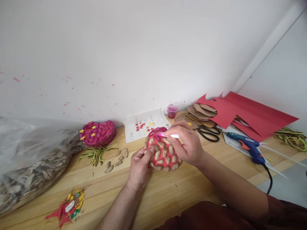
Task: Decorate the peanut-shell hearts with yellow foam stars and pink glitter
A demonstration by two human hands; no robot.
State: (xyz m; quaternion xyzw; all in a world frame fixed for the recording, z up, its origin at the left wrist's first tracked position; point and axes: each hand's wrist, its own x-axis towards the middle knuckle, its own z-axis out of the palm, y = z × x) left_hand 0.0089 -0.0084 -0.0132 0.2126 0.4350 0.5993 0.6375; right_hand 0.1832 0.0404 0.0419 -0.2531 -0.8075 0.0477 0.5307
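Note:
My left hand (141, 167) grips the lower left edge of a round red disc (160, 161) covered with peanut shells, thumb on its face. The disc is tilted toward me above the table. My right hand (187, 142) pinches a small white-handled brush (174, 136). Its pink, paint-wet tip touches the shells at the disc's upper edge, where several are painted magenta; the lower shells are bare brown. A cup of magenta paint (172, 111) stands behind, near the wall. Loose peanut shells (118, 163) lie left of my left hand.
Finished-looking purple discs (98, 132) with yellow stars are stacked at left, beside a bag of shells (31, 179). A paper sheet (130, 135) holds small stars. Black scissors (209, 134), a blue glue gun (249, 147) and red paper (259, 111) lie right. Paper scraps (63, 212) lie front left.

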